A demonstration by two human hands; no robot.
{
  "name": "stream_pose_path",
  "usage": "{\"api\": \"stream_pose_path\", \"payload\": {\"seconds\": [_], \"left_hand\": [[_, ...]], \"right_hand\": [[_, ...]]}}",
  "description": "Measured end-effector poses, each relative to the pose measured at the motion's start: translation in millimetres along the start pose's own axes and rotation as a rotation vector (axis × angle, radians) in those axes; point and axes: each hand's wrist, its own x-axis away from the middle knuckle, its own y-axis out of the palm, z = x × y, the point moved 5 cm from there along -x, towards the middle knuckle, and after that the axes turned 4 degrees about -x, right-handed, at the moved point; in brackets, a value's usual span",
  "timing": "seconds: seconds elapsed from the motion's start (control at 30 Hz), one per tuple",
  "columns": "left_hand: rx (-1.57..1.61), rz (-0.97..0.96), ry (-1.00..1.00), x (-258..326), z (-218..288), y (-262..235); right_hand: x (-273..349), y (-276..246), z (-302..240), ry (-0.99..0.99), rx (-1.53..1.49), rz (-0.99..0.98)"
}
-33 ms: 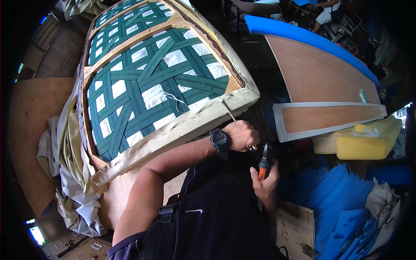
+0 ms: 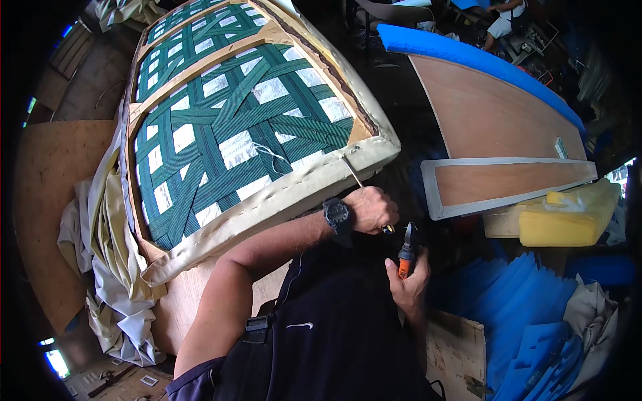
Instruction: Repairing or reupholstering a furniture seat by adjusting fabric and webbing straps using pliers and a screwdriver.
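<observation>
My left hand (image 2: 372,210) is closed in a fist round a screwdriver, with the yellow-and-black end of its handle (image 2: 388,229) showing below the fist. The thin metal shaft (image 2: 352,172) runs up to the beige fabric edge (image 2: 294,185) of a wooden seat frame, touching it near the corner. My right hand (image 2: 410,281) is wrapped round pliers with orange-and-grey grips (image 2: 404,262); their jaws point up, just right of the screwdriver's handle and apart from it. Green webbing (image 2: 234,127) criss-crosses the frame, and a loose white thread (image 2: 271,153) lies on it.
Loose beige fabric (image 2: 110,267) hangs at the frame's left. On the right stand a wooden panel (image 2: 488,107) with blue foam along its edge, a grey-edged panel (image 2: 508,186) and a yellow foam block (image 2: 568,217). Blue foam sheets (image 2: 515,314) are piled lower right. Another person (image 2: 505,23) sits far right.
The pliers have tilted a little in my right hand, and my left fist has shifted very slightly to the left. The screwdriver's tip stays at the fabric edge.
</observation>
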Motion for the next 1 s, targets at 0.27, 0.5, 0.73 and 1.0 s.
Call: {"api": "stream_pose_path", "payload": {"seconds": [0.27,0.5,0.73,1.0], "left_hand": [[-0.186,-0.34,-0.194,-13.2,-13.7,44.9],[-0.051,-0.214,-0.116,-1.9,7.6,10.7],[0.131,0.218,-0.249,76.2,56.1,-95.9],[-0.059,0.203,-0.764,110.1,-36.8,-99.7]], "right_hand": [[-1.2,14.0,18.4,0.159,-0.117,-0.069],[-8.2,11.0,17.4,0.058,-0.134,-0.076],[-38.5,-6.8,-6.3,-0.078,0.101,0.119],[-99.4,38.0,-32.8,-0.309,0.486,-0.083]]}}
